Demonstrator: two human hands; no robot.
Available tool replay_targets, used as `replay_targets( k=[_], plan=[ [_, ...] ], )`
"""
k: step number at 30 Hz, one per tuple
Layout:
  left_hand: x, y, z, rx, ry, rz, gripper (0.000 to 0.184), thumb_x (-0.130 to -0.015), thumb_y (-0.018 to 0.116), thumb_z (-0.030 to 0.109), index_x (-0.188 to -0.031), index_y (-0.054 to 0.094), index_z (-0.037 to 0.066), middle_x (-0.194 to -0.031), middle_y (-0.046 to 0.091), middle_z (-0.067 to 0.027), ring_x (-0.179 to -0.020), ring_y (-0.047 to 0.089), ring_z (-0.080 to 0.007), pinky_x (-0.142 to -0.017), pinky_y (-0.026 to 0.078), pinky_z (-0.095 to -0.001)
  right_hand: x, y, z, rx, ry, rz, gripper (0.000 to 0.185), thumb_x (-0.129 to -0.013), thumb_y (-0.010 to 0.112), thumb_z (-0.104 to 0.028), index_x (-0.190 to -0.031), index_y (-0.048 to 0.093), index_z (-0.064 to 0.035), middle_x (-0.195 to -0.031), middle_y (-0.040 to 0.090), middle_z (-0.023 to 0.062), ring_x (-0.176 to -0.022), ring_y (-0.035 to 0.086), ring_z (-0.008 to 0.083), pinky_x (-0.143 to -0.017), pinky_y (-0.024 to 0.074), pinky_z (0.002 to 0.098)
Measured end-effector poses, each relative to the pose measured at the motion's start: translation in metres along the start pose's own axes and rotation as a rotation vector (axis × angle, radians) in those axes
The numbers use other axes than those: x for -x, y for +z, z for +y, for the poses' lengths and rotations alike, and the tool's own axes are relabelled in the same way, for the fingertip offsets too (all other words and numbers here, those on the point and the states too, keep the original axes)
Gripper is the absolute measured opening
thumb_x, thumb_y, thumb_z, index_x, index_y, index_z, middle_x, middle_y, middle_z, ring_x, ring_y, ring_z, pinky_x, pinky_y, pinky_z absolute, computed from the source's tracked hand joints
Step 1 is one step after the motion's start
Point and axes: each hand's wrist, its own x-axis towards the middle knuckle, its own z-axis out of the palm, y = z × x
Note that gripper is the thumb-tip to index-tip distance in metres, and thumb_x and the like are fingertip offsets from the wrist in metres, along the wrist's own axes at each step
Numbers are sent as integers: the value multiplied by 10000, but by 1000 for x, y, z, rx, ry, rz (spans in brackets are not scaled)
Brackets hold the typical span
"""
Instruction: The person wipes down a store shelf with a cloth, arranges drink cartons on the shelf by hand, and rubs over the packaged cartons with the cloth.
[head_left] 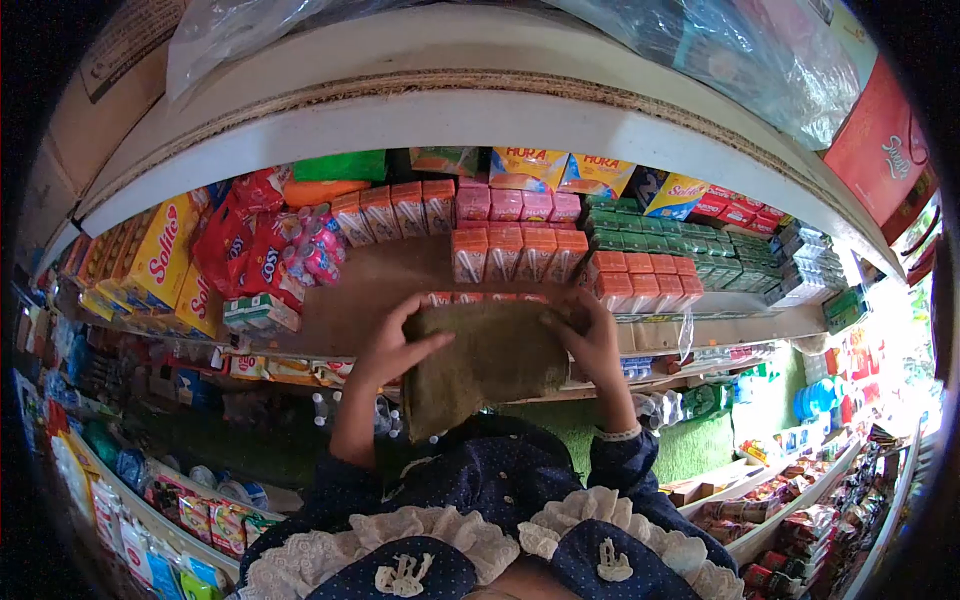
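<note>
An olive-brown cloth (490, 355) is stretched between my two hands in front of the shelf. My left hand (395, 345) grips its left edge, thumb laid over the front. At the upper right corner, my right hand (588, 335) pinches the cloth with the thumb in front. Just behind the cloth's top edge shows a row of small orange-topped cartons (485, 298), partly hidden. More orange-and-white cartons (520, 255) stand behind it, and another group of them (643, 283) is right of my right hand.
Yellow Solite boxes (160, 255) and red Cosy bags (235, 250) occupy the shelf's left. Green cartons (690, 245) stand at the right. A thick upper shelf edge (480, 110) crosses above. Lower shelves with packets (800, 520) curve around both sides.
</note>
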Motion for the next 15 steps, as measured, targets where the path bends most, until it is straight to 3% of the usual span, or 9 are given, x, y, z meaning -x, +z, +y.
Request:
replay_targets(
  k=[2, 4, 5, 6, 8, 10, 12, 13, 15],
  plan=[
    [-12, 10, -7, -90, -56, 58, 526, -801, 817, 206, -1239, 566, 58, -1252, 525, -145, -1187, 539, -289, -939, 474, -394, -6, 13, 8, 215, 15, 107, 337, -808, 770, -66, -1097, 608, -3, -1086, 658, 147, -941, 673, 274, -809, 533, 353],
    [-27, 21, -17, -885, 398, 580, 469, -839, 773, 193, -1245, 563, 86, -1234, 539, -183, -1176, 531, -344, -987, 441, -468, -11, 29, 23, 749, -438, 332, 332, -806, 731, -89, -1112, 618, -28, -1199, 620, 150, -1081, 619, 314, -908, 509, 423],
    [-30, 24, -24, -836, 450, 589, 456, -873, 719, 167, -1288, 544, 93, -1292, 536, -188, -1194, 514, -389, -1030, 404, -531, -10, 37, 34, 618, -405, 273, 425, -767, 724, -99, -1173, 615, -37, -1305, 570, 179, -1216, 524, 405, -1011, 446, 487],
    [-31, 30, -25, -834, 465, 593, 456, -873, 719, 167, -1288, 544, 93, -1292, 536, -188, -1194, 514, -389, -1030, 404, -531, -11, 43, 31, 621, -414, 284, 425, -767, 724, -99, -1173, 615, -37, -1305, 570, 179, -1216, 524, 405, -1011, 446, 487],
    [-26, 51, -31, -498, 301, 278, 478, -925, 675, 184, -1373, 524, 108, -1478, 424, -182, -1360, 413, -378, -1100, 361, -518, -6, 57, 29, 666, -439, 29, 515, -844, 684, -184, -1323, 553, -47, -1390, 520, 180, -1336, 450, 377, -1100, 369, 490],
    [-19, 70, -45, -584, 277, 179, 530, -981, 589, 268, -1459, 449, 85, -1570, 320, -175, -1442, 308, -388, -1140, 292, -561, -1, 74, 40, 797, -400, 5, 572, -884, 639, -251, -1397, 485, -49, -1438, 477, 184, -1381, 401, 370, -1133, 319, 499],
    [-8, 84, -47, -1132, 252, 197, 596, -1018, 508, 335, -1508, 358, 32, -1602, 265, -175, -1474, 258, -378, -1172, 228, -570, 2, 79, 44, 928, -362, -14, 634, -924, 595, -317, -1471, 418, -51, -1487, 433, 187, -1425, 352, 364, -1167, 269, 508],
    [-3, 83, -49, -1137, 219, 138, 656, -1034, 441, 398, -1545, 272, 22, -1632, 195, -163, -1500, 196, -369, -1190, 175, -577, 4, 78, 45, 945, -367, -33, 664, -947, 548, -358, -1501, 365, -40, -1524, 387, 185, -1443, 323, 360, -1178, 239, 516],
    [6, 80, -48, -1105, 241, 109, 671, -1013, 470, 394, -1537, 289, 16, -1630, 194, -173, -1503, 190, -363, -1188, 182, -574, 16, 76, 42, 961, -361, -53, 697, -970, 501, -398, -1531, 311, -30, -1562, 342, 182, -1461, 294, 357, -1188, 209, 524]
  ],
)
